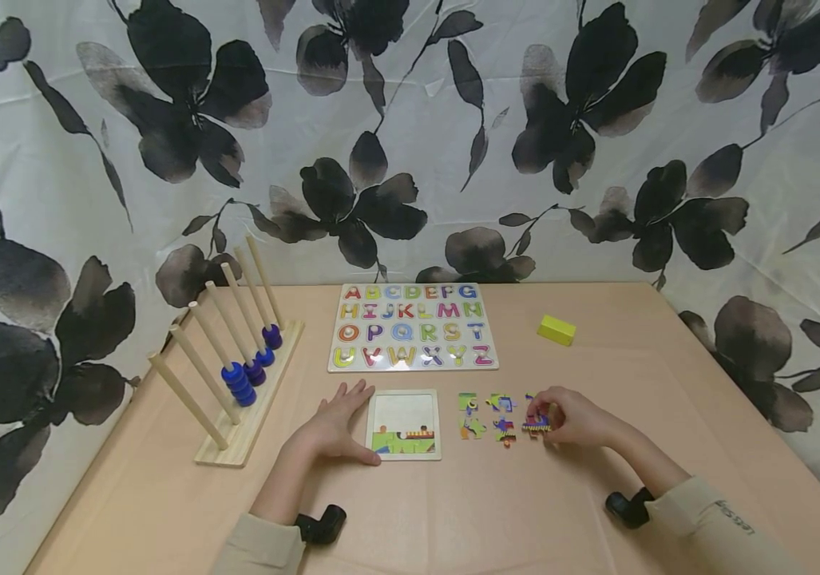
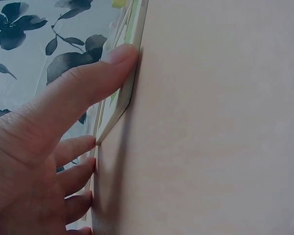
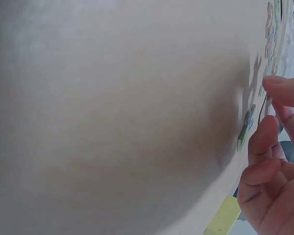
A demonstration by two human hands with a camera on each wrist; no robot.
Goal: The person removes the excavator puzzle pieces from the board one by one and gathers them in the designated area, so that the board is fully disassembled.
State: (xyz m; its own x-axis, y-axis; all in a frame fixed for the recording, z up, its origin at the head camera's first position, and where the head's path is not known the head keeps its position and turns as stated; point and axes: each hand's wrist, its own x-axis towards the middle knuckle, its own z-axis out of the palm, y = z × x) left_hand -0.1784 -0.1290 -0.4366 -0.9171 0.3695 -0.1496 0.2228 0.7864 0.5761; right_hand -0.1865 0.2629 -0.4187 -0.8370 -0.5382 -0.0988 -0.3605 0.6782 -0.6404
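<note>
While the left hand [image 1: 334, 425] lies spread along the puzzle frame [image 1: 404, 410], its thumb hiding the lower left corner, loose pieces [image 1: 501, 403] sit to the frame's right on the counter [image 1: 453, 511]; beyond them the right hand [image 1: 571, 417] pinches a puzzle piece [image 1: 535, 426], partly covered by fingers and hard to make out in the right wrist view

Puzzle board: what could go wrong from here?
1. The right hand pinches a puzzle piece close beside the loose pieces; moving it across them could nudge some.
2. That grip is at the fingertips, so the piece might slip.
3. The left hand touches the puzzle board at its left side, with no hand at the right; the board may slide or turn if pushed, perhaps shifting the laid pieces.
</note>
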